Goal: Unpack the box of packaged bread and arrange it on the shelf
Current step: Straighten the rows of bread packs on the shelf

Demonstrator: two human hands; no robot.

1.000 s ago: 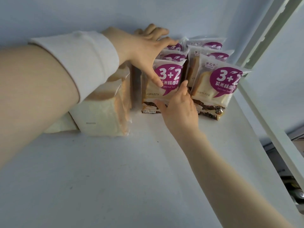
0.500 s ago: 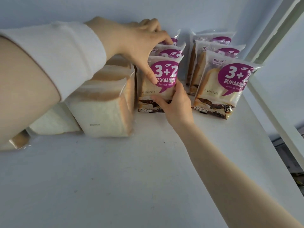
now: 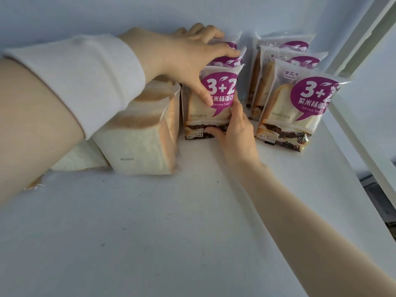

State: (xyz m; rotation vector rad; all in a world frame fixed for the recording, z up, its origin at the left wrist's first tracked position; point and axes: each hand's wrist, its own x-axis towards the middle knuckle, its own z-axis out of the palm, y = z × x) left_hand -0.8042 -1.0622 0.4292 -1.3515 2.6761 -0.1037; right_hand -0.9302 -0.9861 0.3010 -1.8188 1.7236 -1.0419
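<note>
Two rows of purple-labelled "3+2" bread packs stand upright at the back of the white shelf (image 3: 171,232). My left hand (image 3: 184,56) reaches over the left row, thumb on the face of its front pack (image 3: 216,108), fingers over the packs behind. My right hand (image 3: 233,133) holds that same pack at its lower right corner, thumb along the bottom edge. The right row's front pack (image 3: 300,108) stands free, with two more behind it.
Plain white toast loaves in clear wrap (image 3: 141,142) stand left of the held pack, another lying flat behind my left sleeve. A white shelf post (image 3: 360,39) and rail run along the right edge. The back wall is close behind the packs.
Both hands stayed on the left row's front pack. It has shifted slightly left, away from the right row, and stands straighter.
</note>
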